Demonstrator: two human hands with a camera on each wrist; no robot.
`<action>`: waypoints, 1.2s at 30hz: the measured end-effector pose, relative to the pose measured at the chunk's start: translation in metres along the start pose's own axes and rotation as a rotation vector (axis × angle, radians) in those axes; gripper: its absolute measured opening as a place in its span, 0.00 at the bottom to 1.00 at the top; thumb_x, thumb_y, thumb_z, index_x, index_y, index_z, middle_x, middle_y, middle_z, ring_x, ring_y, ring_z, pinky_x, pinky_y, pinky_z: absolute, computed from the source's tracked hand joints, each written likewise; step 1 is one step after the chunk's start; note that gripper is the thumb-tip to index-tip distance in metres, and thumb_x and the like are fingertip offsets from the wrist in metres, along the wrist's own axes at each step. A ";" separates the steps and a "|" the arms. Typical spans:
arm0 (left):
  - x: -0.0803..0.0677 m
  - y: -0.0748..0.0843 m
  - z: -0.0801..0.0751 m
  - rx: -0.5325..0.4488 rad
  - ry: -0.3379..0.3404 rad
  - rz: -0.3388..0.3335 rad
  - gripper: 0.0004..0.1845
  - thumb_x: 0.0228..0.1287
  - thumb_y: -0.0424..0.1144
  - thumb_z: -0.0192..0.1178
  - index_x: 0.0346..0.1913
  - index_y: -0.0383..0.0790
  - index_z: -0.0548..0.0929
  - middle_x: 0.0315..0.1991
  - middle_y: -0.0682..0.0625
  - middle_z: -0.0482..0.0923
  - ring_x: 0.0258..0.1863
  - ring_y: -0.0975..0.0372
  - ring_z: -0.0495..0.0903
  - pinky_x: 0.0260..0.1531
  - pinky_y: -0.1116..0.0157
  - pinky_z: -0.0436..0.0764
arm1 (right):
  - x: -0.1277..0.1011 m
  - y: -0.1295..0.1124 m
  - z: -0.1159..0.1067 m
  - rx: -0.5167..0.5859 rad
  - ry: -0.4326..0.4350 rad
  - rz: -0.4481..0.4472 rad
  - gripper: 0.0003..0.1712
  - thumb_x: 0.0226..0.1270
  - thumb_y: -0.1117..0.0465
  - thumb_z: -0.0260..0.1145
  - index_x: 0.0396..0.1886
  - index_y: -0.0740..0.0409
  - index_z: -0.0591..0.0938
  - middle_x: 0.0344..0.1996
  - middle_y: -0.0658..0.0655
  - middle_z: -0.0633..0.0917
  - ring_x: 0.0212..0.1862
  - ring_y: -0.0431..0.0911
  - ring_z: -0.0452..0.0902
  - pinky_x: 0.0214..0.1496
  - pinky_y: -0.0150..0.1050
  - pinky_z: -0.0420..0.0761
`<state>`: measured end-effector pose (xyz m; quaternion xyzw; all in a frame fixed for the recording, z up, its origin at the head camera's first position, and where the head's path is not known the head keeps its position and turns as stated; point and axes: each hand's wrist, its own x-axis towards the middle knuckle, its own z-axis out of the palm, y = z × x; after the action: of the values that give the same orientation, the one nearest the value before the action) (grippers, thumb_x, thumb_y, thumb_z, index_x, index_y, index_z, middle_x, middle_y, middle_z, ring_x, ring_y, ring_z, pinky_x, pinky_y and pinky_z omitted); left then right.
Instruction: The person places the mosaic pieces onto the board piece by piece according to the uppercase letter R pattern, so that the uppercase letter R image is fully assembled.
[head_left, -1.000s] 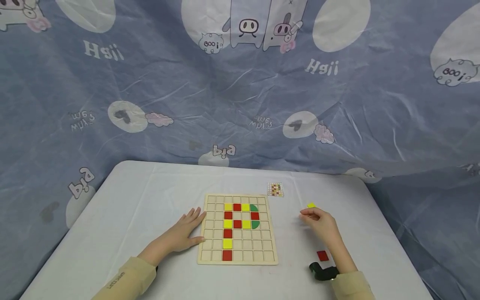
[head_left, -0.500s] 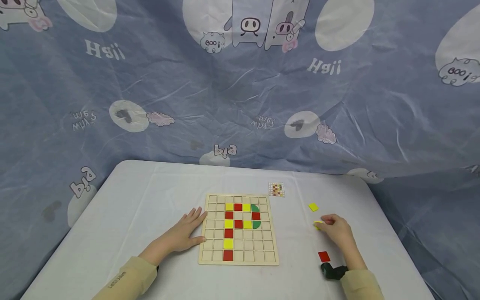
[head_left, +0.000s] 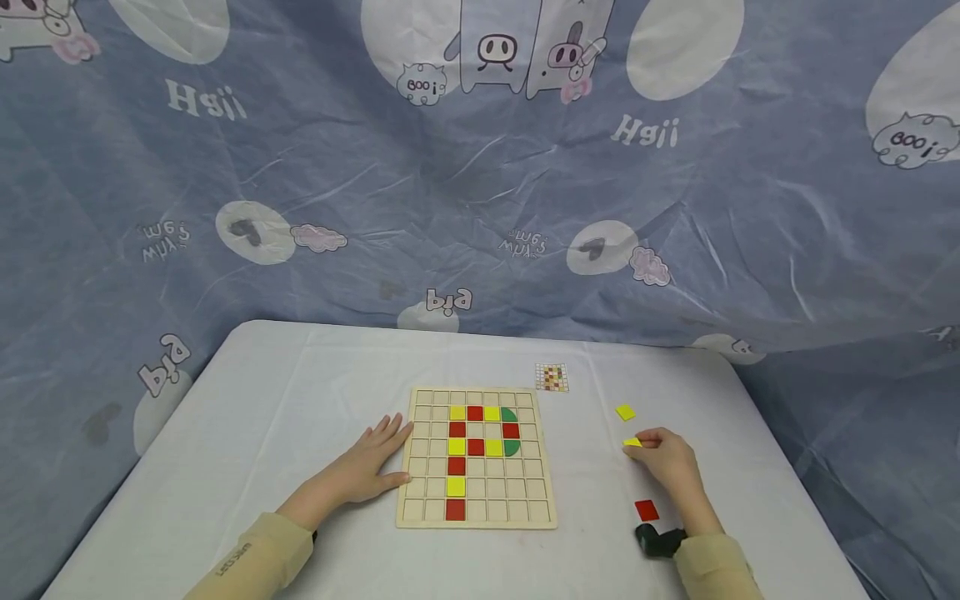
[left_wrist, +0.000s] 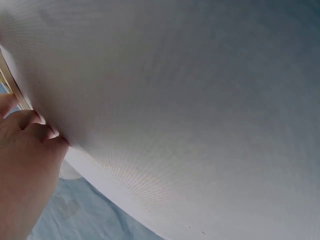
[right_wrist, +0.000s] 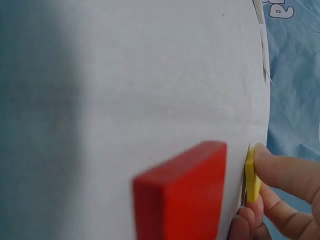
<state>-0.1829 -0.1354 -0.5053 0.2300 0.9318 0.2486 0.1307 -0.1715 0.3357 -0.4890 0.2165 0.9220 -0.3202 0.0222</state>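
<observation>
A wooden grid board lies on the white table, with red and yellow square tiles and two green rounded tiles set in some of its cells. My left hand rests flat at the board's left edge, fingers spread and fingertips on the rim. To the right of the board, my right hand pinches a yellow square tile between thumb and fingers; the right wrist view shows this yellow tile tilted on edge. A second yellow tile lies just beyond that hand, and a red tile nearer the body.
A small printed pattern card lies behind the board's far right corner. A black wrist-worn device sits at my right wrist, near the red tile. Behind the table hangs a blue-grey printed cloth.
My right hand has moved right and toward the body, away from the far yellow tile, which now shows fully. It has picked up the nearer yellow tile. The left hand stays put.
</observation>
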 end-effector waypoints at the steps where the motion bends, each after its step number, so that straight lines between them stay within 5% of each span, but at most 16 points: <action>1: 0.000 0.000 0.000 0.001 0.001 0.000 0.44 0.64 0.54 0.63 0.77 0.40 0.57 0.79 0.38 0.49 0.78 0.42 0.44 0.76 0.42 0.49 | 0.000 0.000 0.000 0.001 -0.002 0.003 0.22 0.60 0.60 0.72 0.48 0.71 0.79 0.36 0.65 0.81 0.37 0.52 0.75 0.33 0.36 0.75; 15: -0.002 0.002 -0.001 -0.005 -0.003 0.003 0.44 0.65 0.53 0.64 0.77 0.39 0.57 0.78 0.37 0.49 0.78 0.42 0.44 0.75 0.41 0.49 | -0.016 -0.026 0.006 0.115 -0.048 -0.130 0.17 0.59 0.61 0.73 0.45 0.66 0.83 0.34 0.60 0.85 0.33 0.46 0.77 0.30 0.32 0.75; 27: 0.000 0.001 -0.001 0.000 -0.005 -0.010 0.44 0.65 0.54 0.63 0.77 0.40 0.56 0.79 0.38 0.48 0.79 0.42 0.43 0.76 0.42 0.48 | -0.053 -0.100 0.054 0.259 -0.157 -0.236 0.12 0.52 0.64 0.78 0.37 0.60 0.87 0.30 0.52 0.86 0.29 0.40 0.79 0.31 0.31 0.80; 36: 0.000 0.003 -0.002 -0.004 -0.003 -0.004 0.44 0.65 0.53 0.63 0.77 0.39 0.57 0.78 0.37 0.49 0.78 0.42 0.44 0.75 0.41 0.49 | -0.073 -0.126 0.090 0.274 -0.258 -0.362 0.08 0.56 0.64 0.76 0.35 0.56 0.86 0.29 0.49 0.85 0.30 0.39 0.78 0.33 0.29 0.78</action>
<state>-0.1824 -0.1339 -0.5026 0.2281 0.9316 0.2498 0.1330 -0.1664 0.1651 -0.4743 0.0063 0.8834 -0.4656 0.0522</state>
